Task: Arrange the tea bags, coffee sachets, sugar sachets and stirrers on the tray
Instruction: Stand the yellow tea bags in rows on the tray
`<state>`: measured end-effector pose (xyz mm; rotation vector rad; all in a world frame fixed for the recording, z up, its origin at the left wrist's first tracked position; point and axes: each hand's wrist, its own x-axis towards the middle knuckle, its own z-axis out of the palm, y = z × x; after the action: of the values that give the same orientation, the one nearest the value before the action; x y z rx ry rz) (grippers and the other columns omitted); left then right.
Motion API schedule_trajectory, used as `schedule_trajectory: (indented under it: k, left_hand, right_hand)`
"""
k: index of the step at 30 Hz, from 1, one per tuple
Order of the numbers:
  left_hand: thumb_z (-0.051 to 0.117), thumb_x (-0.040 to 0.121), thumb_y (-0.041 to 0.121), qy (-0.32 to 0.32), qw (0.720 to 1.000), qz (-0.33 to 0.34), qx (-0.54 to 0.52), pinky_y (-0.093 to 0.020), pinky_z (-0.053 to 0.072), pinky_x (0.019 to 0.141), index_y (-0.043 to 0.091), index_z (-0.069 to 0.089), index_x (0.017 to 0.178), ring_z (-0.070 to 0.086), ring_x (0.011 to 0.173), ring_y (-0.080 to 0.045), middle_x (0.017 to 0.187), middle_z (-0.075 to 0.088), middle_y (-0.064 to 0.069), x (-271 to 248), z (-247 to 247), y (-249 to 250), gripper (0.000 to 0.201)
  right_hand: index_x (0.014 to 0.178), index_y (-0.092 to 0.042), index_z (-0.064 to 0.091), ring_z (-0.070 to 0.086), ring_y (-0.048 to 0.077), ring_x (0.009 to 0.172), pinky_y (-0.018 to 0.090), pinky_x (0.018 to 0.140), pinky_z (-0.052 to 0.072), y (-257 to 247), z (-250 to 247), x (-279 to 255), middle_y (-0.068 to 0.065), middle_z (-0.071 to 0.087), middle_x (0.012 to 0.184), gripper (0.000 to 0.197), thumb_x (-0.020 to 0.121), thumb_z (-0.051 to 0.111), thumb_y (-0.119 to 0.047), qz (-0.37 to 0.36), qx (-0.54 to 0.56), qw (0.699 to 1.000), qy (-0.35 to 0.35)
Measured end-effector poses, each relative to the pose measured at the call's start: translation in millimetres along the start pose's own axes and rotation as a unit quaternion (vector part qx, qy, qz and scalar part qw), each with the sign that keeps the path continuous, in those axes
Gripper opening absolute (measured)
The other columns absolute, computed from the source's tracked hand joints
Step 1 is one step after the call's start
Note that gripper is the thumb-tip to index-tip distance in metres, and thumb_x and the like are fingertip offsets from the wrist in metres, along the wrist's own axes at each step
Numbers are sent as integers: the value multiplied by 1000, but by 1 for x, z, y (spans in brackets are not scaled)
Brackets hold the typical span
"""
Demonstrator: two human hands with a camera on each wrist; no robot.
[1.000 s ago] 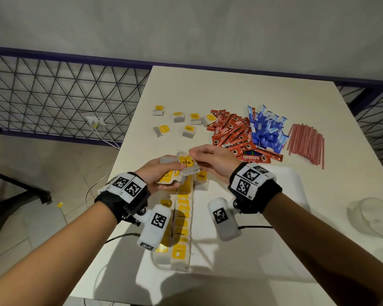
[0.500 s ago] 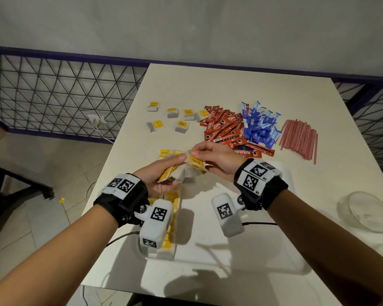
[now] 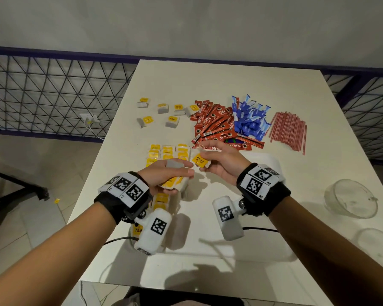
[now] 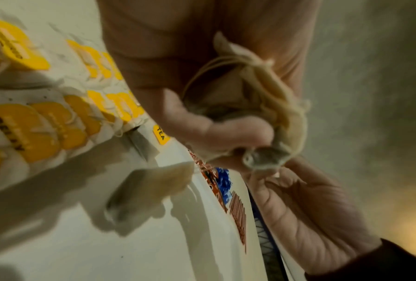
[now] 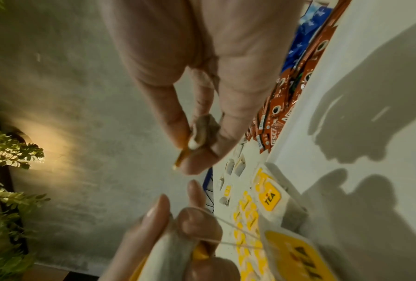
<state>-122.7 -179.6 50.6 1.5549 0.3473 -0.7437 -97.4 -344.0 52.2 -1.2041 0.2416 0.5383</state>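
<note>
Left hand (image 3: pixel 168 176) grips a bunch of tea bags (image 3: pixel 173 184); right hand (image 3: pixel 221 164) pinches one tea bag (image 3: pixel 199 161) above the tray (image 3: pixel 272 162).

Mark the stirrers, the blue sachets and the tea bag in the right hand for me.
stirrers (image 3: pixel 289 130), head view, middle of the bundle
blue sachets (image 3: pixel 251 119), head view, centre of the pile
tea bag (image 3: pixel 199 161), head view, yellow tag

White table (image 3: pixel 219 80) bearing a white tray (image 3: pixel 208 246), six loose tea bags (image 3: pixel 172 121), red coffee sachets (image 3: pixel 215 122), blue sugar sachets (image 3: pixel 251 120), red stirrers (image 3: pixel 289 131) and two glass bowls (image 3: pixel 349 198).
</note>
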Motion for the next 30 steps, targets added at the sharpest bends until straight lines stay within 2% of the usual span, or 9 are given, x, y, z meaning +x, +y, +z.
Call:
schedule_trajectory:
  k: [3,4,8,14,16,19,23,26,30]
  left_hand:
    - [68,82,18,-4,999,-6,45,-14,41,41,25,64,90,57,52,4,64,67,11,-3,3,-1,11]
    - [69,81,20,-4,999,-8,53,-14,41,41,25,65,90,58,53,4,65,67,11,-4,3,-2,11]
    - [70,81,25,13,998,-12,54,-13,40,40,27,65,86,55,48,6,60,64,13,-7,6,-5,8]
    - [71,80,25,25,998,-21,55,-12,38,39,29,63,82,51,40,0,50,60,12,-8,9,-13,9]
    - [73,78,25,31,997,-28,59,-14,39,39,28,63,83,51,45,-5,51,57,10,-8,8,-15,11]
    - [73,77,27,45,996,-33,70,-15,41,41,31,63,78,50,65,-8,71,56,6,-11,7,-15,11]
    - [71,78,26,58,995,-32,80,-21,41,49,32,61,75,48,79,-5,85,56,9,-16,5,-12,12]
    - [70,79,25,59,994,-29,84,-21,40,49,31,60,76,48,76,-6,82,55,9,-19,1,-10,11]
    - [69,80,23,42,996,-32,73,-12,38,39,28,61,78,49,65,-6,77,54,7,-25,-3,-8,10]
  right_hand:
    - [109,-2,55,57,22,70,24,55,54,5,-5,-3,14,57,84,33,87,39,17,11,-5,1000,-7]
    - [109,0,55,57,22,72,23,57,55,7,-6,-4,14,58,84,33,87,38,18,15,-16,1000,-9]
    - [86,-8,57,61,13,66,19,60,54,15,-9,-10,9,58,80,25,85,48,15,19,-60,998,-11]
    - [83,-14,56,58,11,64,17,60,48,24,-6,-13,1,60,72,23,82,58,9,9,-90,996,-3]
    - [83,-14,55,58,9,60,17,57,46,25,-5,-13,-1,62,67,23,81,59,9,7,-101,995,-4]
    - [86,-13,56,61,4,53,14,51,48,23,-5,-15,-5,65,61,23,81,60,9,12,-122,992,-22]
    - [91,-16,60,59,11,63,19,60,53,14,-7,-22,6,61,78,24,82,60,6,35,-180,981,-69]
    - [95,-17,62,56,16,69,23,64,54,7,-7,-26,18,55,91,30,83,55,10,54,-214,970,-100]
    - [102,-27,60,55,23,79,31,73,55,3,-1,-31,17,52,92,45,82,51,12,60,-257,956,-129]
